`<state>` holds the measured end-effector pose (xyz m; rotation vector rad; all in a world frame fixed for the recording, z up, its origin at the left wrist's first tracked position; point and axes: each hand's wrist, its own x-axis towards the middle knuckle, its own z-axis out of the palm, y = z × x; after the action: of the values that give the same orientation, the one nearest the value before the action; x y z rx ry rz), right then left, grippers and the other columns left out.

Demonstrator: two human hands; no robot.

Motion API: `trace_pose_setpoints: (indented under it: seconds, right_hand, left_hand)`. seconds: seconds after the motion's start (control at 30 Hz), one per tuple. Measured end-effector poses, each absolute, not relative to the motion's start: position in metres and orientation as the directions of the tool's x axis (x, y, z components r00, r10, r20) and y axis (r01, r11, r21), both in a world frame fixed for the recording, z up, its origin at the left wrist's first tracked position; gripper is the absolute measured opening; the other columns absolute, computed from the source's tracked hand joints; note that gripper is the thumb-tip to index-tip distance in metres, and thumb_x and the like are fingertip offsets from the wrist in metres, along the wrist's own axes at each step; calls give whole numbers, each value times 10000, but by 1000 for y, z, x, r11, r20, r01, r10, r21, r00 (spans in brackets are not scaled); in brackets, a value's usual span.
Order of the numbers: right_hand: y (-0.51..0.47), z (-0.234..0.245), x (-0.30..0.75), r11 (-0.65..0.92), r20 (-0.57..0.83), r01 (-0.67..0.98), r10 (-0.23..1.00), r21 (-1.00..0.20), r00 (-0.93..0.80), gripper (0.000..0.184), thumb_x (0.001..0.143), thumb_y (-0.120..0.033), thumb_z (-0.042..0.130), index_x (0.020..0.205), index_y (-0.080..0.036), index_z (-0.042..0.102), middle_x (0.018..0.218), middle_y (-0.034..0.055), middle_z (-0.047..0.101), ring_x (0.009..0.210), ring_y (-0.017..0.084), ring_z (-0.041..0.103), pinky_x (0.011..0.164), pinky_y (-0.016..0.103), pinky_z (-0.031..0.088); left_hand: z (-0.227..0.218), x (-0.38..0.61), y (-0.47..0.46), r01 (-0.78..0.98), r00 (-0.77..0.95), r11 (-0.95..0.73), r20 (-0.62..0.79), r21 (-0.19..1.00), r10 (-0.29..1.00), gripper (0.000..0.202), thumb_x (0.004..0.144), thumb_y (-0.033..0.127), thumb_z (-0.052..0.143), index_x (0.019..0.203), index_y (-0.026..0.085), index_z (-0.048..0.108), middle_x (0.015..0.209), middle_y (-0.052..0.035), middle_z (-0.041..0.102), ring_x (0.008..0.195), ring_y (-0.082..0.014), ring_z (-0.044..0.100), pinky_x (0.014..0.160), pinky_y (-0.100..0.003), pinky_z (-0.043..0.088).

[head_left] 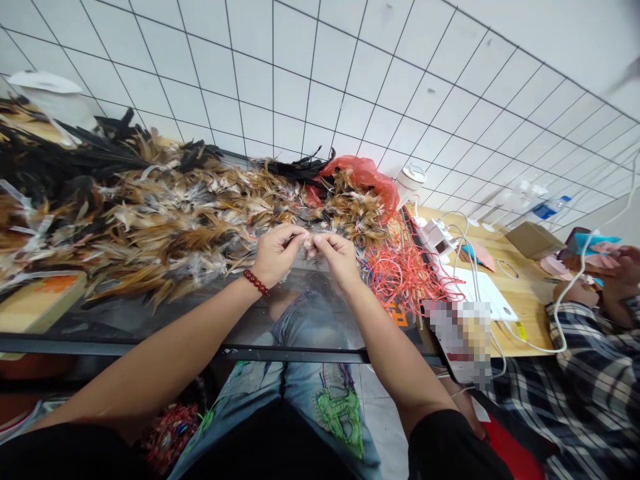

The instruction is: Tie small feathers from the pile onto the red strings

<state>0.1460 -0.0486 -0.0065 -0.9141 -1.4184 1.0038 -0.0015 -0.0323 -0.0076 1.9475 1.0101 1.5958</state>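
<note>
Small pale piece (303,251) sat pinched between your fingertips, just in front of the feather heap (200,220); too small to identify. Your left hand (277,257) and right hand (341,261) both looked closed on it, thumb to finger. My read: mid-work on this one, not yet put down. Heap was big; couldn't tell done bunches from untouched. Red strings (400,273) lay tangled to your right, plenty left
</note>
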Motion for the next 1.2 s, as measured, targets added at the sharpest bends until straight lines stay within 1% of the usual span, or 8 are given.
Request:
trace_pose_setpoints:
  seconds: [0.13,0.33,0.43,0.67,0.83,1.0,1.1,1.2]
  right_hand:
    - [-44,-9,141,210,238,-209,964,-955,-118,286,733,-447,719,845,-195,642,680,-19,663,566,95,581,602,239,490]
    - [-43,-12,141,211,221,-127,972,-969,-73,312,689,-447,739,843,-184,674,656,-21,653,530,89,554,564,241,472]
    - [-42,-13,142,249,251,-103,968,-963,-5,273,698,-429,732,776,-180,653,597,-33,615,504,87,528,535,231,443]
    - [-40,-10,146,297,297,-219,954,-929,36,284,783,-442,654,730,-195,524,620,-47,562,502,65,466,527,204,388]
    - [-35,-10,152,318,306,-136,946,-938,101,352,794,-535,599,734,-211,473,613,-51,510,514,78,436,540,220,391]
    - [-39,-7,149,293,298,-141,954,-946,-13,372,763,-517,636,986,-227,568,847,-7,611,581,86,515,583,239,445]
    - [-40,-9,147,279,283,-65,957,-958,-65,310,769,-496,638,867,-205,595,713,-20,577,582,97,502,588,236,430]
    - [-37,-14,149,287,287,23,958,-958,-7,310,772,-496,621,735,-197,550,608,-41,492,561,96,443,567,227,385]
  left_hand:
    - [-3,0,-36,215,5,-591,605,777,797,89,777,249,646,731,202,707,760,-33,698,740,-162,609,737,-282,464]
    - [3,0,-40,128,-76,-449,460,884,884,18,673,217,736,667,207,722,735,-22,694,742,-166,600,735,-262,457]
    - [3,1,-39,99,-74,-393,401,914,913,18,676,210,727,681,195,718,680,-9,670,673,-143,575,649,-237,437]
    - [-4,2,-30,-140,-2,-258,261,956,965,133,713,286,705,704,166,647,567,28,572,495,-87,496,510,-210,393]
    - [-5,0,-27,-227,-24,-236,237,945,971,177,700,314,725,705,160,639,570,25,571,501,-81,494,514,-204,388]
    - [-2,1,-29,-201,3,-242,247,949,969,173,695,314,730,698,162,648,556,24,568,500,-86,488,518,-212,386]
    - [-1,2,-31,-176,21,-234,241,956,970,171,683,310,738,695,163,650,563,24,568,502,-89,486,519,-218,383]
    - [-1,3,-33,-165,48,-238,249,957,967,174,685,322,735,693,167,655,596,16,578,525,-99,489,538,-228,394]
